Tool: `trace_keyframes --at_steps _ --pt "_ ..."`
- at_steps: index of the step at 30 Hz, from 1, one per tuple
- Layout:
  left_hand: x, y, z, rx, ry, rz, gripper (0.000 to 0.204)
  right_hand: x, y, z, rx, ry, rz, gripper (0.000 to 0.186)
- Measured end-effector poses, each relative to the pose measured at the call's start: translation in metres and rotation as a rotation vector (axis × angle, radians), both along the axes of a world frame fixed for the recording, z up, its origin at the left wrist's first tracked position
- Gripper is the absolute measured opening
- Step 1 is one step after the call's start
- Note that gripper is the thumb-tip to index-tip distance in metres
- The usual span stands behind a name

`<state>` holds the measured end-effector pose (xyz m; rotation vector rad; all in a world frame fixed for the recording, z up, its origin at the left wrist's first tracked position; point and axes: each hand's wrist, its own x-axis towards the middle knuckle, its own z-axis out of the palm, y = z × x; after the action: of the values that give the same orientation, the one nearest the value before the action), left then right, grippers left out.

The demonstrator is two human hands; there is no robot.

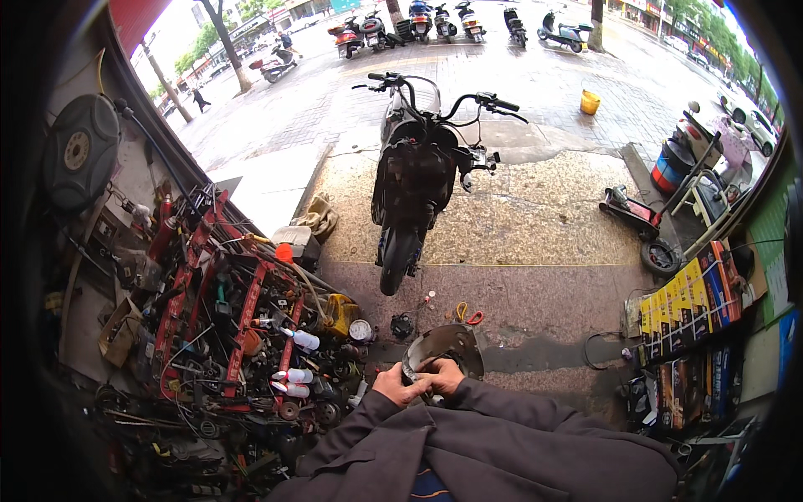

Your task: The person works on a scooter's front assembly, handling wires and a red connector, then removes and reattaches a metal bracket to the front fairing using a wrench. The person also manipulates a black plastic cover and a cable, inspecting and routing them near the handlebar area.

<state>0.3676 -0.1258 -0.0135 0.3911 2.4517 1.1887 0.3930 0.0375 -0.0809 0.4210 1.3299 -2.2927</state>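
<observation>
At the bottom centre, my left hand (395, 383) is closed at the left edge of a curved, dark metal part (458, 343) with a lighter rim. My right hand (443, 376) is closed on the same part, close beside the left, and its fingertips are partly hidden. Just beyond on the floor lie orange-red and yellow loop-handled tools (474, 318), a small black part (401, 325) and a white tub (360, 330).
A partly stripped scooter (401, 184) stands ahead on the stone floor. Red racks (251, 326) crowded with tools and bottles line the left. Stacked boxes (686, 301) and a floor jack (627, 213) are on the right. Parked scooters (443, 25) stand outside.
</observation>
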Motion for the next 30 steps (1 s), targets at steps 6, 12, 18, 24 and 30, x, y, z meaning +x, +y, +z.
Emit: trace_keyframes --at_steps 6,12,18,24,30 --pt "0.0 0.001 0.001 -0.054 0.02 0.004 0.067 0.005 0.002 0.011 0.056 0.116 -0.039 0.017" --pt "0.0 0.002 0.002 0.025 0.018 0.014 0.068 0.002 -0.003 0.011 0.147 0.122 -0.109 0.018" --pt "0.002 0.002 0.009 0.098 -0.018 0.07 0.059 0.001 0.013 0.025 -0.126 0.087 -0.241 0.027" --pt "0.004 0.002 0.021 0.222 -0.118 0.129 0.042 0.003 0.027 0.056 -0.5 -0.053 -0.358 0.028" --pt "-0.001 -0.001 0.024 0.528 -0.164 0.189 0.03 0.01 0.029 0.087 -0.3 0.3 -0.168 0.025"
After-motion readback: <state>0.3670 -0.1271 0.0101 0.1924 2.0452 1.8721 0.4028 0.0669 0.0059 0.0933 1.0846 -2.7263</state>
